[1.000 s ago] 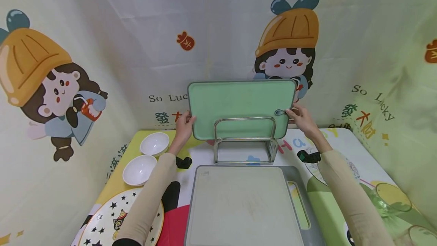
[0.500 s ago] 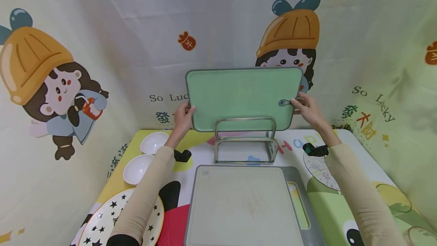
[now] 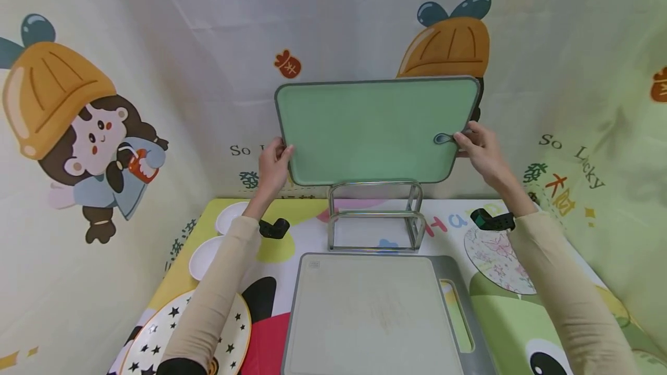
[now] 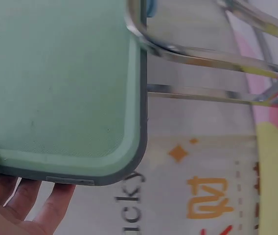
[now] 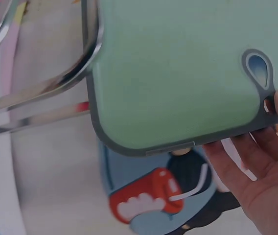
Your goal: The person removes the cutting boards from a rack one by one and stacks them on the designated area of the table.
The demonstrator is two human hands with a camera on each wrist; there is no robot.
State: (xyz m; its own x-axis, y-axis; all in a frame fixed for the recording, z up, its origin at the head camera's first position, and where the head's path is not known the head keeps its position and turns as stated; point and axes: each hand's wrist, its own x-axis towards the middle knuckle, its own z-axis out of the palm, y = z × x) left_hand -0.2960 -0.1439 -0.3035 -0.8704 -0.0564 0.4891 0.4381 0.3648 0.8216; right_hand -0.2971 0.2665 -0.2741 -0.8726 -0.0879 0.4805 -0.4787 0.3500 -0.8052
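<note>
Both hands hold up a green cutting board (image 3: 365, 132) with a grey rim, one at each short end. On its left edge, my left hand (image 3: 273, 166) pinches with the thumb in front and fingers behind. My right hand (image 3: 484, 152) grips the right edge beside a small teardrop-shaped hole. Just below the board's lower edge stands a metal wire rack (image 3: 375, 213); in the right wrist view the rack's bar (image 5: 56, 85) overlaps the board's edge. A second cutting board (image 3: 375, 311), beige with a grey handle side, lies flat in front of the rack.
On the left are two white bowls (image 3: 205, 256), partly behind the left sleeve, and a star-patterned plate (image 3: 237, 317). A floral-patterned plate or mat (image 3: 495, 262) lies at right, near the right forearm. A printed curtain (image 3: 219, 45) hangs behind the table.
The green cutting board has risen with both hands, from between the rack's bars to above them, and looks larger and slightly tilted. The rack and the beige board have stayed in place.
</note>
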